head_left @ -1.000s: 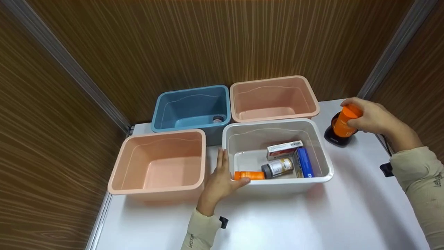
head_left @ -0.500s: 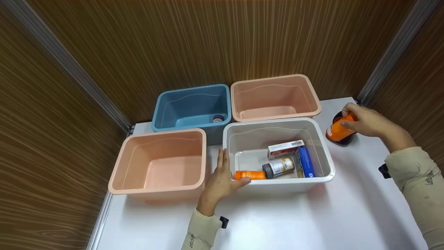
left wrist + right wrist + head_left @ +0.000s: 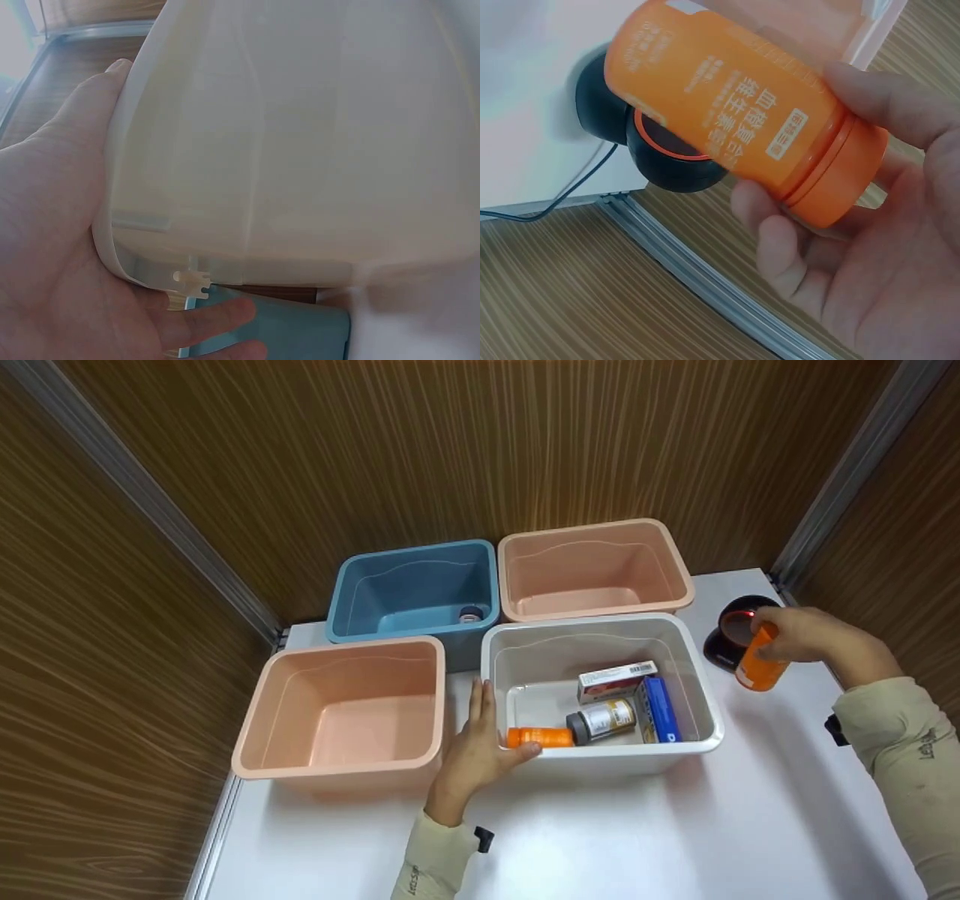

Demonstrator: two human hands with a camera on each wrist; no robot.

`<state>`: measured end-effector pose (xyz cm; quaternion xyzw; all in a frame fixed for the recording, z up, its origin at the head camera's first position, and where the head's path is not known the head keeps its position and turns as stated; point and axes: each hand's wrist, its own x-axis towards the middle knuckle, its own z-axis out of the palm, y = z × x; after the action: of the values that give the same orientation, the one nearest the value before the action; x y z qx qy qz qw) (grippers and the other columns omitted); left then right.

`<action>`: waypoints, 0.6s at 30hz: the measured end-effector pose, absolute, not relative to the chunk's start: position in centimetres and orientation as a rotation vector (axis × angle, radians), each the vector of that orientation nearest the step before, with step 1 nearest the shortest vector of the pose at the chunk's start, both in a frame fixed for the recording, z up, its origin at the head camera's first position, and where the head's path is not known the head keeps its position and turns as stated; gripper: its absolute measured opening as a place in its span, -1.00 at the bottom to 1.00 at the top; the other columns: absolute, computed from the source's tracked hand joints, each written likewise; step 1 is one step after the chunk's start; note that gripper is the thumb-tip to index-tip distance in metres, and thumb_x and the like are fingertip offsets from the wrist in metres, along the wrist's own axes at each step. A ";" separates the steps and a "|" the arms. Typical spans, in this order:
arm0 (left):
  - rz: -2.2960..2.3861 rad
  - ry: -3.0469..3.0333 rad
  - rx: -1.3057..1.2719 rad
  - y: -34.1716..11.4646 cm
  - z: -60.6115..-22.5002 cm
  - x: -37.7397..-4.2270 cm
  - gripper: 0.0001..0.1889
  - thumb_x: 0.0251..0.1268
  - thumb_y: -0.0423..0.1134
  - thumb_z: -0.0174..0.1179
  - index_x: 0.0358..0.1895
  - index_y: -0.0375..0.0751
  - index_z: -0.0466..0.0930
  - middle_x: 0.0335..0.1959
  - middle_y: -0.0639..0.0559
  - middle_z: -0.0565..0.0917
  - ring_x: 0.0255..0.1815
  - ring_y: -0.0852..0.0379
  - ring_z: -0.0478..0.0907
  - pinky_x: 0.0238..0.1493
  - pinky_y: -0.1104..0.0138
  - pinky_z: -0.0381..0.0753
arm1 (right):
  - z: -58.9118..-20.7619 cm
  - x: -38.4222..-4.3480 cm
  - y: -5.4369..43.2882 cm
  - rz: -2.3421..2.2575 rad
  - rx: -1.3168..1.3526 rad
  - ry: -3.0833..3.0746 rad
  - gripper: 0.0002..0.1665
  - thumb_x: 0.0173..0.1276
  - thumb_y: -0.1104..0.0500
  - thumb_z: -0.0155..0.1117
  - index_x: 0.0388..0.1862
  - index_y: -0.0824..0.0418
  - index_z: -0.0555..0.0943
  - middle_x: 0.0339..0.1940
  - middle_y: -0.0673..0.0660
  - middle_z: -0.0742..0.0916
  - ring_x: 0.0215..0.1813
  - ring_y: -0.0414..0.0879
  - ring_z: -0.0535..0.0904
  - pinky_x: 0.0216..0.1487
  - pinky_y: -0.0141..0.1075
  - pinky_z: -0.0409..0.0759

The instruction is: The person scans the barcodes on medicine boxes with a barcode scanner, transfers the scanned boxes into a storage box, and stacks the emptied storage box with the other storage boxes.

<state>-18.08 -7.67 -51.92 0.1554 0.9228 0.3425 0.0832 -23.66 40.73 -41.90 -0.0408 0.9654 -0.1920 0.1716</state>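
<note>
My right hand (image 3: 802, 637) grips an orange supplement bottle (image 3: 727, 97) round its cap end. In the right wrist view the printed label shows and the bottle slants. Just beside it stands a black desktop scanner (image 3: 724, 641) with a red-lit round window. My left hand (image 3: 476, 754) rests on the near left corner of a white bin (image 3: 604, 761), thumb at the front rim and fingers straight along the side. Inside that bin lie another orange bottle (image 3: 544, 737), a grey-capped bottle (image 3: 604, 720), a white-and-red box (image 3: 616, 681) and a blue box (image 3: 660, 709).
A peach bin (image 3: 337, 770) stands at the left and another peach bin (image 3: 592, 536) at the back right. Between them at the back is a blue bin (image 3: 412, 556) with a small dark-capped jar (image 3: 471, 613). A cable (image 3: 562, 196) runs from the scanner.
My right hand has lifted the orange bottle off the scanner window, tilted it, and drawn it toward the near right. The scanner's lit window now shows. My left hand stays put.
</note>
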 end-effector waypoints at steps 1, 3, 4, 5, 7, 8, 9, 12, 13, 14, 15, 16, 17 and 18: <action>1.020 2.757 0.462 -7.7 -51.9 -18.1 0.32 0.08 0.35 0.39 0.65 -0.17 -0.34 0.66 -0.01 -0.42 0.40 -0.28 0.35 0.12 -0.01 0.58 | -41.9 -23.7 40.7 -0.563 -0.103 2.742 -0.49 0.30 0.20 0.40 0.12 0.43 0.47 -0.13 0.45 0.60 -0.15 0.29 0.54 -0.13 0.21 0.60; 1.018 2.759 0.457 -7.7 -51.9 -18.1 0.32 0.09 0.35 0.39 0.65 -0.17 -0.33 0.66 0.00 -0.42 0.38 -0.27 0.37 0.06 0.03 0.62 | -41.9 -23.8 40.5 -0.597 -0.079 2.756 -0.43 0.31 0.16 0.41 0.15 0.45 0.44 -0.12 0.46 0.60 -0.14 0.30 0.53 -0.12 0.20 0.60; 1.016 2.758 0.453 -7.6 -51.9 -18.1 0.32 0.09 0.34 0.39 0.65 -0.16 -0.33 0.66 0.01 -0.42 0.38 -0.26 0.38 0.02 0.06 0.64 | -41.8 -23.8 40.5 -0.616 -0.067 2.763 -0.40 0.32 0.15 0.42 0.17 0.47 0.42 -0.11 0.48 0.59 -0.15 0.30 0.53 -0.14 0.17 0.62; 1.009 2.758 0.449 -7.6 -51.9 -18.1 0.32 0.09 0.36 0.38 0.66 -0.16 -0.33 0.66 0.02 -0.43 0.38 -0.25 0.38 0.00 0.09 0.65 | -41.7 -23.8 40.4 -0.632 -0.055 2.771 -0.38 0.33 0.14 0.42 0.18 0.48 0.41 -0.10 0.49 0.59 -0.16 0.29 0.54 -0.16 0.15 0.64; 1.008 2.753 0.443 -7.6 -51.8 -18.1 0.31 0.09 0.37 0.38 0.66 -0.14 -0.33 0.66 0.04 -0.43 0.37 -0.25 0.39 -0.07 0.15 0.66 | -41.3 -23.8 40.2 -0.647 -0.049 2.791 -0.35 0.33 0.13 0.41 0.21 0.50 0.39 -0.08 0.51 0.58 -0.18 0.29 0.54 -0.20 0.10 0.66; 1.008 2.751 0.442 -7.6 -51.8 -18.1 0.31 0.09 0.38 0.37 0.66 -0.14 -0.33 0.66 0.05 -0.44 0.37 -0.24 0.39 -0.12 0.18 0.67 | -41.0 -23.8 40.1 -0.647 -0.054 2.803 -0.36 0.34 0.13 0.40 0.21 0.50 0.39 -0.08 0.52 0.58 -0.18 0.28 0.54 -0.21 0.08 0.66; 1.009 2.748 0.440 -7.6 -51.9 -18.1 0.31 0.08 0.38 0.37 0.66 -0.13 -0.32 0.66 0.06 -0.44 0.37 -0.24 0.39 -0.15 0.21 0.66 | -40.8 -23.8 40.0 -0.650 -0.061 2.815 -0.36 0.35 0.14 0.39 0.22 0.50 0.39 -0.07 0.53 0.58 -0.18 0.28 0.55 -0.22 0.07 0.66; 1.016 2.743 0.443 -7.6 -51.9 -18.1 0.32 0.07 0.41 0.35 0.66 -0.13 -0.32 0.66 0.08 -0.45 0.33 -0.23 0.43 -0.23 0.24 0.67 | -39.7 -23.8 39.4 -0.644 -0.105 2.872 -0.36 0.35 0.14 0.37 0.24 0.48 0.40 -0.07 0.54 0.59 -0.14 0.30 0.53 -0.21 0.08 0.62; 1.020 2.744 0.445 -7.7 -51.9 -18.1 0.32 0.07 0.42 0.35 0.66 -0.14 -0.31 0.66 0.08 -0.45 0.33 -0.23 0.43 -0.25 0.26 0.66 | -39.3 -23.8 39.2 -0.640 -0.121 2.897 -0.36 0.35 0.13 0.37 0.25 0.46 0.40 -0.06 0.53 0.59 -0.13 0.31 0.53 -0.20 0.08 0.59; 1.024 2.745 0.447 -7.7 -51.9 -18.1 0.32 0.06 0.43 0.34 0.66 -0.15 -0.30 0.66 0.08 -0.44 0.32 -0.22 0.44 -0.28 0.27 0.65 | -38.8 -23.8 38.9 -0.647 -0.130 2.917 -0.36 0.36 0.13 0.36 0.27 0.44 0.40 -0.06 0.53 0.59 -0.12 0.31 0.53 -0.20 0.07 0.57; 1.026 2.747 0.448 -7.7 -51.9 -18.1 0.32 0.06 0.44 0.33 0.66 -0.15 -0.30 0.66 0.08 -0.44 0.32 -0.22 0.44 -0.30 0.29 0.65 | -38.4 -23.7 38.6 -0.659 -0.136 2.934 -0.35 0.36 0.12 0.36 0.29 0.42 0.39 -0.05 0.53 0.59 -0.11 0.32 0.52 -0.22 0.07 0.56; 1.025 2.748 0.448 -7.7 -51.9 -18.1 0.33 0.05 0.45 0.33 0.66 -0.15 -0.30 0.66 0.08 -0.44 0.31 -0.21 0.45 -0.32 0.29 0.64 | -38.0 -23.7 38.2 -0.670 -0.140 2.953 -0.34 0.37 0.12 0.35 0.32 0.40 0.39 -0.04 0.53 0.59 -0.11 0.32 0.52 -0.24 0.05 0.55; 1.024 2.750 0.449 -7.7 -51.9 -18.1 0.33 0.04 0.46 0.32 0.66 -0.15 -0.30 0.66 0.07 -0.44 0.30 -0.21 0.45 -0.34 0.29 0.63 | -37.6 -23.7 37.9 -0.688 -0.145 2.968 -0.33 0.38 0.10 0.35 0.35 0.37 0.38 -0.03 0.52 0.58 -0.10 0.33 0.52 -0.24 0.05 0.55; 1.027 2.751 0.449 -7.7 -51.9 -18.1 0.33 0.04 0.45 0.33 0.66 -0.16 -0.29 0.66 0.06 -0.43 0.34 -0.22 0.43 -0.30 0.30 0.64 | -37.3 -23.7 37.4 -0.709 -0.140 2.979 -0.31 0.39 0.08 0.34 0.38 0.34 0.36 -0.01 0.52 0.58 -0.09 0.34 0.52 -0.23 0.06 0.56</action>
<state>-18.06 -7.67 -51.90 0.1508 0.9227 0.3444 0.0855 -23.72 37.43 -37.27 -0.0456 0.9711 -0.2311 0.0383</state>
